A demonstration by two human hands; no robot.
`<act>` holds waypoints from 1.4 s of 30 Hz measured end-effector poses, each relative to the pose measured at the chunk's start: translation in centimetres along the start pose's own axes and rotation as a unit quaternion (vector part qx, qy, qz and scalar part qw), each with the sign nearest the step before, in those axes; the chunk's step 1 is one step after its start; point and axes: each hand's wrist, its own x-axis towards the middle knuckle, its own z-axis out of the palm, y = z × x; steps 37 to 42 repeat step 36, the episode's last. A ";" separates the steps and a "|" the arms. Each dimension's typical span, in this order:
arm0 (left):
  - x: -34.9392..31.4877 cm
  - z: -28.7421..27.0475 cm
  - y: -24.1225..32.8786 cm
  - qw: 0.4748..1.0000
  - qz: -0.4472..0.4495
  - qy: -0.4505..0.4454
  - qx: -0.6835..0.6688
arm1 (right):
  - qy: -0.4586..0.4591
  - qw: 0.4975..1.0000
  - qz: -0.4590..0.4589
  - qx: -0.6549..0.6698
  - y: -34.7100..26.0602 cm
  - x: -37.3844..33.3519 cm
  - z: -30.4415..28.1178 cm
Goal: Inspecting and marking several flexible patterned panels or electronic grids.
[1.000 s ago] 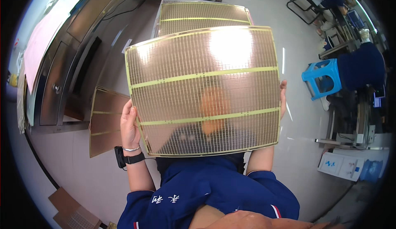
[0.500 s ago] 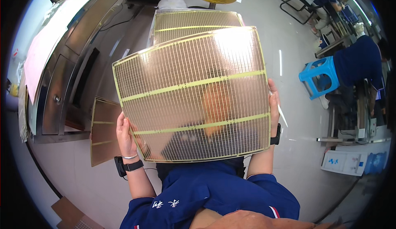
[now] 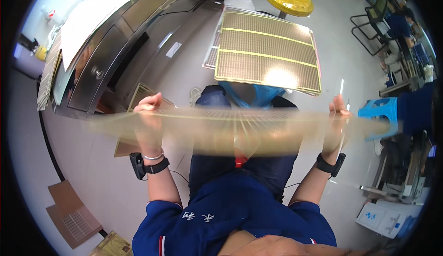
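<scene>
A large copper-coloured circuit board panel (image 3: 207, 131), smeared by motion, hangs above my lap, turned nearly edge-on. My left hand (image 3: 150, 102) grips it towards its left end, fingers curled over the upper edge. Towards the right end, my right hand (image 3: 339, 104) grips the same panel, with a thin white pen-like stick (image 3: 342, 131) along that hand. Past the panel, a stack of similar gridded panels (image 3: 267, 48) with yellow-green strips rests on a blue stool (image 3: 256, 94) in front of my knees. Blur hides the held panel's pattern.
A metal-drawered bench (image 3: 94, 71) runs along the left, with more panels (image 3: 123, 147) leaning below it. Beyond the stack stands a yellow round stool (image 3: 288, 0). At right is a blue plastic stool (image 3: 380, 108) beside a seated person. Brown sheets (image 3: 74, 219) lie lower left.
The held panel has swung from facing me to nearly edge-on, and both hands have moved farther apart. The stack behind it now shows fully; the whole view has shifted.
</scene>
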 end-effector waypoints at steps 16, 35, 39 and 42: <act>-3.1 2.4 -2.0 0.935 -0.249 0.074 -0.243 | 0.110 0.955 0.204 0.187 -1.7 -3.7 3.4; -4.3 -0.2 -2.9 0.939 -0.313 0.052 -0.131 | 0.001 0.963 0.209 0.168 1.1 -3.1 -1.6; -4.4 -0.4 -3.3 0.941 -0.309 0.056 -0.130 | 0.004 0.964 0.215 0.159 1.1 -3.2 -1.8; -4.4 -0.4 -3.3 0.941 -0.309 0.056 -0.130 | 0.004 0.964 0.215 0.159 1.1 -3.2 -1.8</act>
